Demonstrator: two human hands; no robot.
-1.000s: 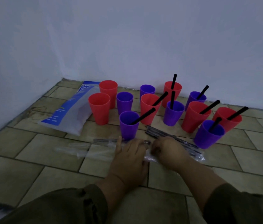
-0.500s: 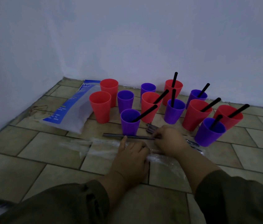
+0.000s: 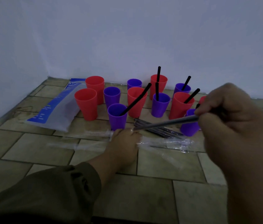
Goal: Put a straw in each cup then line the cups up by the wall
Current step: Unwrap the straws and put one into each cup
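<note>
Several red and purple cups stand on the tiled floor near the wall. Black straws lean in most of them, among them the front purple cup point(image 3: 117, 116) and a red cup point(image 3: 180, 105). Two red cups point(image 3: 86, 103) and two purple cups point(image 3: 112, 96) on the left hold none. My right hand point(image 3: 234, 123) is raised and pinches one end of a greyish straw point(image 3: 168, 122). The straw's other end reaches my left hand point(image 3: 124, 143), which is down on the clear plastic wrapper point(image 3: 164, 143) with its fingers curled on it. Loose straws point(image 3: 158, 131) lie behind the wrapper.
A blue and white plastic bag point(image 3: 54, 109) lies on the floor left of the cups. The walls meet in a corner at the back left. My right hand hides part of the rightmost cups point(image 3: 189, 125).
My right hand has lifted up and to the right with one straw pinched in it. My left hand has stayed low on the wrapper, its fingers now curled.
</note>
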